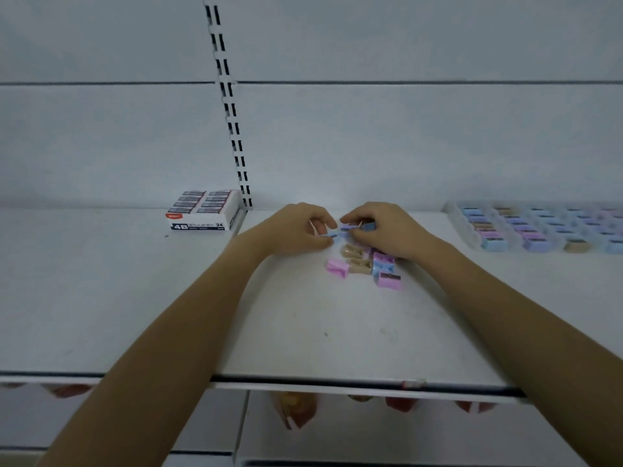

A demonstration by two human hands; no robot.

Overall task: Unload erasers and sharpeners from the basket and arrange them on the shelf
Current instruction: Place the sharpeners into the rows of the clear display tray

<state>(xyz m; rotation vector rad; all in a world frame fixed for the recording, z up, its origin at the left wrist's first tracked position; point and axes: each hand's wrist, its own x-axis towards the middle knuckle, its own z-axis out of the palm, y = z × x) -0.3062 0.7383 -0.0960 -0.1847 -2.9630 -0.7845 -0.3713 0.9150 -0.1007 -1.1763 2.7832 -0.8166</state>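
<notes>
Both your hands work over the back half of the white shelf [303, 332], close to its rear edge. Your left hand [296, 230] pinches a light blue sharpener [333, 234] between thumb and fingertip. Your right hand [381, 230] has its fingers curled round a deeper blue sharpener [369, 226]. A purple sharpener [345, 228] sits between the two hands; whether a finger holds it cannot be told.

These three pieces form a short line running left to right, parallel to the rear edge. The pile of loose sharpeners [364, 264], pink, tan and blue, lies just frontward of that line, beside the heel of your right hand, its pieces tumbled at all angles. Your right hand is the nearer one to the pile, so it looks best placed to draw the next piece, and you will likely need to turn each so its long side follows the line.

The box of 4B erasers [202, 212] stands at the rear edge by the slotted upright [232, 112], left of your left hand. A clear tray of sharpeners [539, 230] fills the shelf's right end, well apart from the pile. The basket is out of view.
</notes>
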